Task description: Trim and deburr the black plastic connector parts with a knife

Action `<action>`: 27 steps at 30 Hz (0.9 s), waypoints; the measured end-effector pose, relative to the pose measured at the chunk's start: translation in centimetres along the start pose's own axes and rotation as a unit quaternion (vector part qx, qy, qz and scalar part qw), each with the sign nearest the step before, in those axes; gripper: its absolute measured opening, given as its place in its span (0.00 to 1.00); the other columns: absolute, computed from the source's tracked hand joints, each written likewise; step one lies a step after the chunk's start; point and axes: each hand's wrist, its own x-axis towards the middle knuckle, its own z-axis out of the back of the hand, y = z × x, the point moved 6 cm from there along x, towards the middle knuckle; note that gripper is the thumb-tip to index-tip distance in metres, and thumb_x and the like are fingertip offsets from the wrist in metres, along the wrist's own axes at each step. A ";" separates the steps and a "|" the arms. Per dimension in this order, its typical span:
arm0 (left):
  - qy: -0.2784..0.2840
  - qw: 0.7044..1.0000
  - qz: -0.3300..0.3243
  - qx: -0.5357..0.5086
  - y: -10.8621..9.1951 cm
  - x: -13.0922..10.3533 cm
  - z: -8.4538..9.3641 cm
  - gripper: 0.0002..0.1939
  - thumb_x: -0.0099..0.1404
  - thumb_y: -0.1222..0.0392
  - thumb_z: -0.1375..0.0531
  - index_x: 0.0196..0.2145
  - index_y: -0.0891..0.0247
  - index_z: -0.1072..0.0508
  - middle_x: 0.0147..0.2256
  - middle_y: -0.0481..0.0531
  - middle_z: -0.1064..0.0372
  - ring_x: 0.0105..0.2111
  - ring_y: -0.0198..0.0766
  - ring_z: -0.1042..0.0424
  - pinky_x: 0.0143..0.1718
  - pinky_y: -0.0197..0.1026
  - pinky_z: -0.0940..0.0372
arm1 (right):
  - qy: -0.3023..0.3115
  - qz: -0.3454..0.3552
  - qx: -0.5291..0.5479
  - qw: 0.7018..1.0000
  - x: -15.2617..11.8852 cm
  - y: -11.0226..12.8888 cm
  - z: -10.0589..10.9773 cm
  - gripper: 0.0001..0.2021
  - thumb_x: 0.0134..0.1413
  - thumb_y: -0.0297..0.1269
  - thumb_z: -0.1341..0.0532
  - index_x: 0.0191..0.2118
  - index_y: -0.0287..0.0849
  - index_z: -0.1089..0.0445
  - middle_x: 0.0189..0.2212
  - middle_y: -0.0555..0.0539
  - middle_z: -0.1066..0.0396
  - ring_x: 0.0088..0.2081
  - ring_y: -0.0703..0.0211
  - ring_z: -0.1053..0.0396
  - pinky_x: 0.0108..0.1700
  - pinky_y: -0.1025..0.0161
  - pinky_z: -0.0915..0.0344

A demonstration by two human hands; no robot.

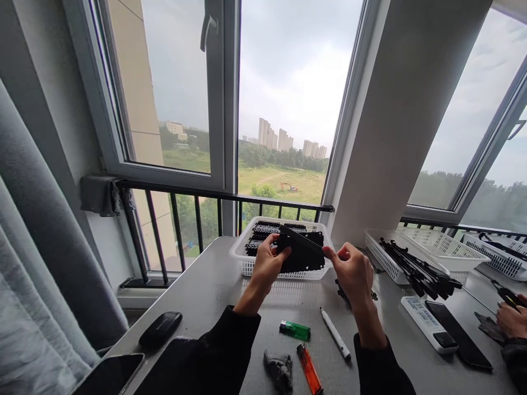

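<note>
My left hand [267,264] grips a flat black plastic plate [304,257] by its left side, thumb on the near face. The plate has small notches along its edges. Across its top slants a narrow black strip [302,240]; whether it is separate or part of the plate, I cannot tell. My right hand [353,271] is closed, thumb and fingers pinching at the strip's right end. Behind the plate stands a white basket [237,253] holding several black notched parts [263,230]. More small black parts [343,291] lie under my right hand, partly hidden.
On the table lie a green lighter [295,330], an orange lighter [309,368], a white pen [335,334], a grey rag [279,371] and a black case [160,329]. At right are a basket with long black strips [415,269], a power strip [428,325] and another person's hand [510,318].
</note>
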 end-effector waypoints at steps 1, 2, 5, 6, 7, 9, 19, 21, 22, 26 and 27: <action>0.000 1.000 -0.002 0.000 -0.1 0.0 0.0 0.25 0.44 0.59 0.32 0.40 0.64 0.32 0.24 0.47 0.26 0.25 0.39 0.26 0.29 0.40 0.30 | 0.000 -0.001 -0.005 1.000 0.0 0.1 -0.2 0.28 0.50 0.69 0.45 0.21 0.45 0.40 0.19 0.49 0.32 0.23 0.57 0.38 0.29 0.64 0.53; -0.002 1.000 -0.004 0.000 -0.2 0.0 0.1 0.25 0.44 0.59 0.32 0.40 0.64 0.33 0.24 0.48 0.26 0.25 0.39 0.26 0.29 0.40 0.31 | -0.002 -0.006 -0.008 1.000 0.1 -0.1 -0.3 0.29 0.50 0.69 0.46 0.21 0.45 0.40 0.19 0.49 0.32 0.23 0.57 0.37 0.29 0.64 0.53; -0.009 1.000 -0.008 -0.004 -0.3 0.2 0.5 0.25 0.43 0.59 0.32 0.40 0.63 0.33 0.24 0.47 0.26 0.25 0.40 0.25 0.29 0.40 0.31 | -0.029 -0.045 -0.005 0.999 0.9 -2.1 0.1 0.28 0.51 0.68 0.46 0.21 0.45 0.39 0.19 0.48 0.31 0.23 0.56 0.37 0.29 0.64 0.52; -0.009 1.000 -0.009 -0.007 -0.3 0.2 0.5 0.26 0.43 0.59 0.31 0.40 0.63 0.33 0.23 0.47 0.26 0.26 0.41 0.25 0.30 0.41 0.31 | -0.040 -0.059 -0.001 0.997 1.3 -3.0 0.5 0.28 0.51 0.68 0.46 0.22 0.45 0.39 0.19 0.48 0.31 0.23 0.56 0.36 0.29 0.63 0.51; -0.009 1.000 -0.010 -0.009 -0.3 0.3 0.5 0.26 0.43 0.58 0.31 0.40 0.63 0.33 0.23 0.47 0.27 0.26 0.41 0.25 0.30 0.41 0.31 | -0.046 -0.067 0.013 0.997 1.5 -3.7 0.7 0.28 0.51 0.68 0.46 0.22 0.45 0.39 0.20 0.48 0.31 0.23 0.56 0.36 0.28 0.63 0.51; -0.006 1.000 -0.011 -0.009 -0.1 0.3 0.4 0.25 0.43 0.58 0.31 0.40 0.63 0.32 0.23 0.46 0.27 0.26 0.40 0.25 0.30 0.40 0.31 | -0.030 -0.066 0.078 0.994 1.9 -4.4 0.7 0.29 0.51 0.69 0.48 0.23 0.44 0.38 0.19 0.48 0.32 0.22 0.58 0.37 0.27 0.64 0.50; 0.027 0.998 -0.019 0.046 0.3 -0.4 -0.9 0.22 0.45 0.58 0.33 0.39 0.62 0.32 0.24 0.48 0.27 0.24 0.40 0.27 0.26 0.39 0.33 | 0.052 -0.016 0.168 0.984 -0.3 0.5 -1.2 0.27 0.46 0.65 0.40 0.37 0.43 0.31 0.23 0.51 0.32 0.25 0.56 0.34 0.29 0.63 0.43; 0.052 0.996 -0.027 0.069 0.2 -0.8 -1.5 0.20 0.46 0.58 0.34 0.38 0.61 0.32 0.24 0.48 0.27 0.23 0.39 0.28 0.24 0.38 0.34 | 0.044 -0.023 0.158 0.986 -0.6 1.0 -1.5 0.28 0.45 0.64 0.39 0.41 0.43 0.32 0.25 0.50 0.31 0.28 0.55 0.33 0.31 0.62 0.41; 0.063 0.994 -0.032 0.081 0.2 -1.0 -1.8 0.19 0.47 0.59 0.34 0.38 0.61 0.32 0.24 0.48 0.27 0.23 0.39 0.28 0.24 0.37 0.34 | 0.032 -0.029 0.154 0.987 -0.7 1.0 -1.5 0.29 0.44 0.63 0.38 0.43 0.43 0.33 0.27 0.50 0.31 0.29 0.54 0.33 0.32 0.61 0.40; 0.105 0.992 -0.013 0.072 0.6 -1.3 -2.7 0.19 0.47 0.59 0.35 0.38 0.61 0.31 0.23 0.47 0.27 0.22 0.39 0.28 0.22 0.36 0.36 | 0.000 -0.048 0.176 0.983 -0.4 0.3 -1.1 0.32 0.42 0.63 0.36 0.46 0.43 0.36 0.31 0.48 0.32 0.30 0.54 0.33 0.33 0.61 0.39; 0.110 0.992 0.002 0.059 0.8 -1.2 -2.7 0.20 0.46 0.58 0.34 0.38 0.61 0.31 0.23 0.47 0.27 0.21 0.39 0.28 0.22 0.36 0.36 | 0.007 -0.046 0.191 0.980 -0.2 0.1 -1.0 0.31 0.42 0.62 0.36 0.45 0.42 0.36 0.29 0.49 0.33 0.29 0.55 0.34 0.32 0.61 0.39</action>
